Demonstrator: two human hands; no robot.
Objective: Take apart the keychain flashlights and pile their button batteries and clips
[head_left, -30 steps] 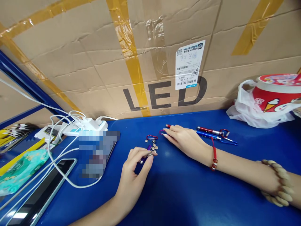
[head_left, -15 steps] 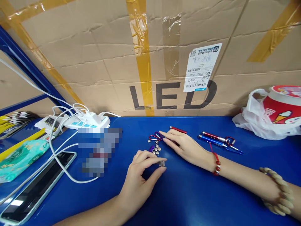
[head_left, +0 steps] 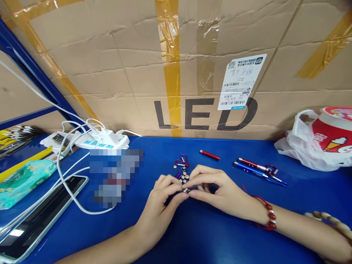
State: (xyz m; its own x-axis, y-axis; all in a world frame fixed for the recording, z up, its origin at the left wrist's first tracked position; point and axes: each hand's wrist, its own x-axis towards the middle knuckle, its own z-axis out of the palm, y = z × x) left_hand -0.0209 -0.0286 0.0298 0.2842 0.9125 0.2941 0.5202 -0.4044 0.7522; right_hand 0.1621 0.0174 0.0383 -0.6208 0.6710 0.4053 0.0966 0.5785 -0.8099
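Note:
My left hand [head_left: 162,201] pinches a small silvery metal piece [head_left: 186,190] between thumb and fingertips. From the other side, my right hand [head_left: 220,187] grips that same piece with thumb and forefinger; its exact kind is too small to tell. Just beyond the fingertips lie several round button cells [head_left: 184,176] and a short purple metal tube [head_left: 178,175], partly hidden by my left fingers. Behind these rest red and purple carabiner clips [head_left: 182,160].
A red tube [head_left: 209,155] lies at the back. Red and blue pen-like lights [head_left: 253,169] are on the right, near a red bucket [head_left: 334,128] in a white bag. At left are a phone [head_left: 44,220], cables and a power strip [head_left: 88,143]. A large carton [head_left: 132,73] stands behind.
My right hand has left the carabiner clips and come toward me, to the small metal piece in my left fingers. The clips lie on the table. The view has shifted slightly.

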